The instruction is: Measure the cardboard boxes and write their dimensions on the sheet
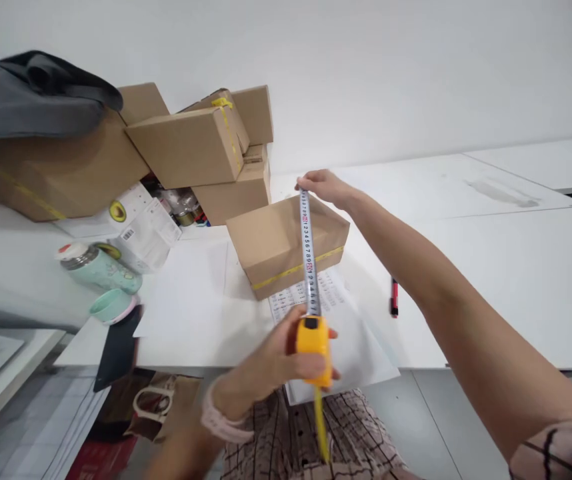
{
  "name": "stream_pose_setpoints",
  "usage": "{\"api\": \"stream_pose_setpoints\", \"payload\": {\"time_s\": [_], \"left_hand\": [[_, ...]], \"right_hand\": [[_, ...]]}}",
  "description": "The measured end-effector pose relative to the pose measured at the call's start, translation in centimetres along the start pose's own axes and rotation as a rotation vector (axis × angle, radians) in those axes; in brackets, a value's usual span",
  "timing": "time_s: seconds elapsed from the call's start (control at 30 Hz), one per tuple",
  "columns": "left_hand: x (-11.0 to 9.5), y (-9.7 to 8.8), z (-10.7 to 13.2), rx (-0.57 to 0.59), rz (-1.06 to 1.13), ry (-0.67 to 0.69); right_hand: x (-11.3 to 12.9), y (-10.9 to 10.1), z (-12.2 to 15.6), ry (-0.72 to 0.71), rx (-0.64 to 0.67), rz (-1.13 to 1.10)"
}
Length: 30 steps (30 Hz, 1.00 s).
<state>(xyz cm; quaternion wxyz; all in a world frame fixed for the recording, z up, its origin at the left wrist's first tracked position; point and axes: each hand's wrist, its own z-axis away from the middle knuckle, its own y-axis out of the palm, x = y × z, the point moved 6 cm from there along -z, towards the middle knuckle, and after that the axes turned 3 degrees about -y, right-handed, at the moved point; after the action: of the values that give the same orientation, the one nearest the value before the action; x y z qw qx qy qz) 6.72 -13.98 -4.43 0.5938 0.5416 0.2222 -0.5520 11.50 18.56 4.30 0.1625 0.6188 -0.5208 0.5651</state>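
Over the box [266,233], a tape measure [313,343] stretches out. The left hand [280,355] clamps fingers around its case; the right hand [330,187] pinches its far end.

Office-like work place, white surface [516,280] along plain wall [416,80], printed paper [353,337], red marker [395,298], stacked cardboard boxes [186,150]

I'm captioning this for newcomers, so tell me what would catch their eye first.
The bright yellow tape measure would probably come first, in the left hand at lower centre, its blade stretched over a cardboard box to the right hand. Next might come the stacked cardboard boxes at upper left, then the mint-green bottle below them.
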Motion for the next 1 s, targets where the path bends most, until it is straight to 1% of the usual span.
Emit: {"api": "stream_pose_setpoints", "payload": {"time_s": [0.03, 0.1, 0.13, 0.2, 0.3, 0.33, 0.4, 0.47, 0.57, 0.63, 0.67, 0.73, 0.8, 0.87, 0.9, 0.93, 0.97, 1.0], "left_hand": [[0.4, 1.5, -1.2, -0.010, 0.057, 0.052], [0.2, 3.1, -3.6, -0.077, 0.139, 0.176], [-0.2, 3.5, -4.5, -0.113, 0.165, 0.225], [-1.0, 3.6, -5.9, -0.162, 0.196, 0.275], [-1.8, 3.5, -6.5, -0.199, 0.221, 0.286], [-1.8, 3.5, -6.5, -0.208, 0.232, 0.287], [-1.7, 3.9, -6.4, -0.219, 0.251, 0.285], [-1.5, 4.5, -6.3, -0.223, 0.263, 0.274], [-1.3, 5.2, -6.5, -0.231, 0.280, 0.259], [-1.3, 5.3, -6.8, -0.245, 0.288, 0.257], [-1.4, 5.2, -6.9, -0.252, 0.286, 0.259], [-1.6, 4.9, -6.9, -0.260, 0.272, 0.263], [-1.6, 4.3, -6.1, -0.256, 0.236, 0.264], [-1.5, 3.1, -4.4, -0.258, 0.164, 0.288], [-1.4, 2.2, -3.2, -0.289, 0.115, 0.316], [-1.2, 1.0, -1.8, -0.348, 0.060, 0.351], [-0.9, -0.4, -0.4, -0.440, 0.003, 0.390], [-0.6, -1.9, 1.0, -0.556, -0.053, 0.424]], "right_hand": [[0.3, 1.3, -0.5, -0.005, 0.050, 0.030], [0.5, 3.4, -1.5, 0.029, 0.088, 0.071], [0.4, 4.3, -1.9, 0.059, 0.086, 0.093], [0.2, 5.4, -2.6, 0.107, 0.078, 0.168], [0.3, 5.9, -2.3, 0.127, 0.090, 0.286], [0.4, 5.7, -1.7, 0.126, 0.101, 0.284], [1.0, 5.2, 0.7, 0.112, 0.121, 0.216], [2.0, 4.2, 4.2, 0.093, 0.120, 0.115], [3.6, 3.0, 9.5, 0.083, 0.099, 0.028], [4.6, 2.9, 11.5, 0.063, 0.094, 0.004], [4.9, 3.0, 11.6, 0.054, 0.097, 0.004], [4.9, 3.4, 10.2, 0.050, 0.109, 0.025], [4.2, 3.4, 7.0, 0.062, 0.108, 0.058], [2.7, 2.4, 3.6, 0.091, 0.060, 0.076], [1.8, 1.4, 2.3, 0.087, 0.014, 0.080], [0.9, 0.1, 1.6, 0.068, -0.043, 0.080], [-0.2, -1.1, 1.4, 0.059, -0.089, 0.080], [-1.5, -2.3, 1.8, 0.069, -0.122, 0.084]]}}
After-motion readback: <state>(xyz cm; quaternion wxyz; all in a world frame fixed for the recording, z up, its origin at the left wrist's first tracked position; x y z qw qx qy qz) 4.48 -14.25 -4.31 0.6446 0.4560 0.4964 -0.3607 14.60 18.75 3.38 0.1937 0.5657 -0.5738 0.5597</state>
